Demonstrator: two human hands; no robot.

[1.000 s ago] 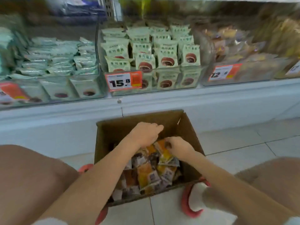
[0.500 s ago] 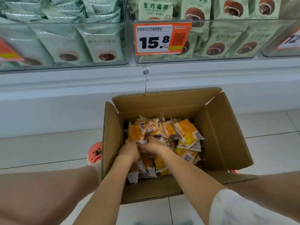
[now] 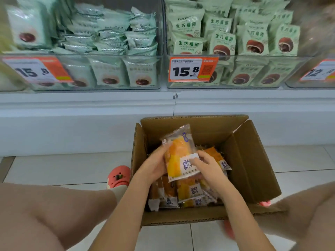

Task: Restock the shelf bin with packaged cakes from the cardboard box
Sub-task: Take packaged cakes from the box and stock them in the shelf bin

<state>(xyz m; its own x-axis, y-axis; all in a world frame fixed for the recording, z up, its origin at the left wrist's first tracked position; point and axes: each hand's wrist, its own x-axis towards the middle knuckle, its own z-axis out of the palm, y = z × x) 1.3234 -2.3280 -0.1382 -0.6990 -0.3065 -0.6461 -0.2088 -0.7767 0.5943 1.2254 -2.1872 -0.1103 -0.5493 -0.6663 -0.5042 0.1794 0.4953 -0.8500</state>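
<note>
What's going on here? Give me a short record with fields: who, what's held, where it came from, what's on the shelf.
who: a person crouched over a cardboard box on the floor
held: one orange packaged cake, gripped by left hand and right hand
box contents: more orange packs
shelf: clear bins of green packs
price tag: 15.8

A shop is shown, a grocery or snack store. Clear shelf bins (image 3: pixel 235 73) are filled with rows of identical green packaged cakes (image 3: pixel 255 40), and orange price tags (image 3: pixel 193 69) marked 15.8 are clipped to their fronts. A cardboard box (image 3: pixel 253 160) of stock is set on the tiled floor (image 3: pixel 54 169).
</note>
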